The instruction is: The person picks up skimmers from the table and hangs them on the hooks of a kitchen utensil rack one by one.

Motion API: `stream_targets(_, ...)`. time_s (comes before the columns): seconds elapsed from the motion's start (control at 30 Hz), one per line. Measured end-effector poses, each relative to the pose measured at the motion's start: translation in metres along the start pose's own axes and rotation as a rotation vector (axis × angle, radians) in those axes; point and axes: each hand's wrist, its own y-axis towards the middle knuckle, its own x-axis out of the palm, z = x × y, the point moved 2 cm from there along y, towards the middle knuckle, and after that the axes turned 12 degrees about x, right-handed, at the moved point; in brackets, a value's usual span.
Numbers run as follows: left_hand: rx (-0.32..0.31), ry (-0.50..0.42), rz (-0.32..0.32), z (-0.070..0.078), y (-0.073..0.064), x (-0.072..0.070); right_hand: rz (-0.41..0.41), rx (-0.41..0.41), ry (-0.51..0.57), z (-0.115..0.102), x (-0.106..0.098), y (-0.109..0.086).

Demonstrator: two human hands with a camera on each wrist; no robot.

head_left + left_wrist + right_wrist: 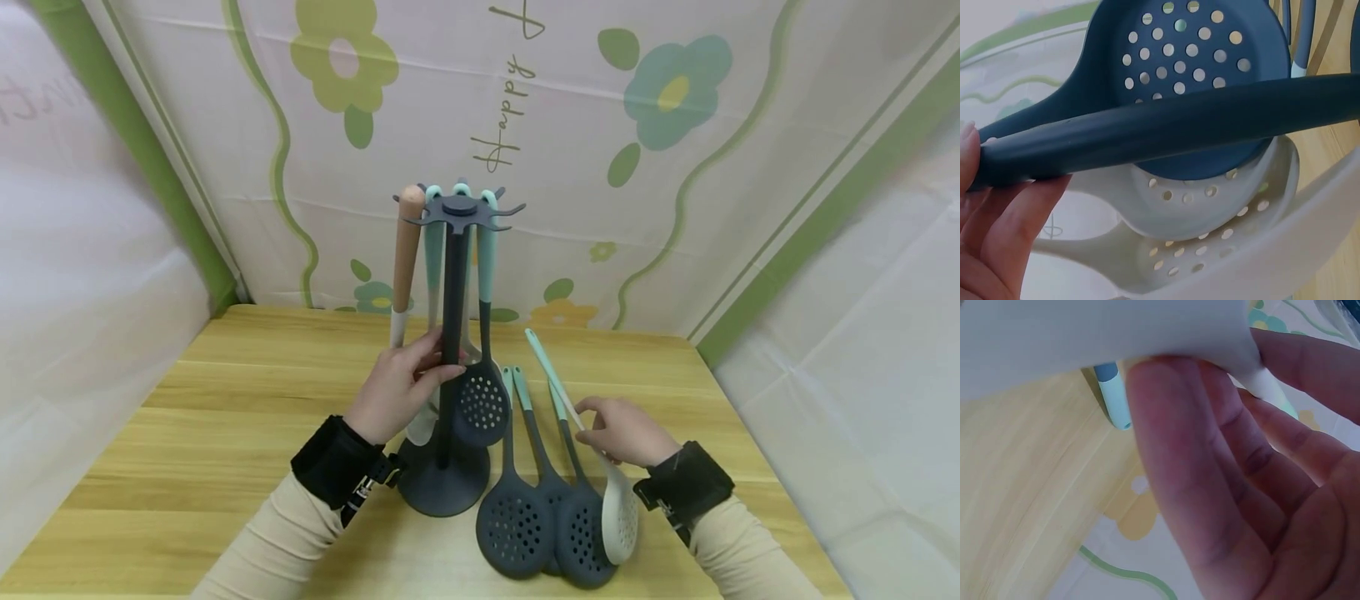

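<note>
My left hand (393,387) grips the dark pole (453,283) of an upright utensil stand, thumb and fingers around it. From the stand's hooked top (459,208) hang a dark skimmer (481,404) with a mint handle, pale perforated skimmers (1185,215) behind it, and a utensil with a wooden handle (407,250). On the right, my right hand (630,429) pinches a white skimmer (621,517) by its shaft, mint handle end tilted up and away. Its perforated head overlaps a dark skimmer (583,542) in the head view.
More dark skimmers (513,521) with mint handles lie side by side on the wooden table (225,433), right of the stand's round base (442,487). Behind the table hangs a flowered cloth (555,225), with pale cloth walls at both sides.
</note>
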Motion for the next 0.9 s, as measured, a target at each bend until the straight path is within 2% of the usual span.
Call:
stream_targets(0.3,0.005,0.007,0.048,0.0,-0.002,0.004,0.021,-0.024,-0.021,-0.006,-0.003,-0.002)
stream_targets(0.9,-0.035,-0.002,0.061,0.002,-0.003,0.005,0.067,-0.051,-0.076,-0.019,-0.01,-0.009)
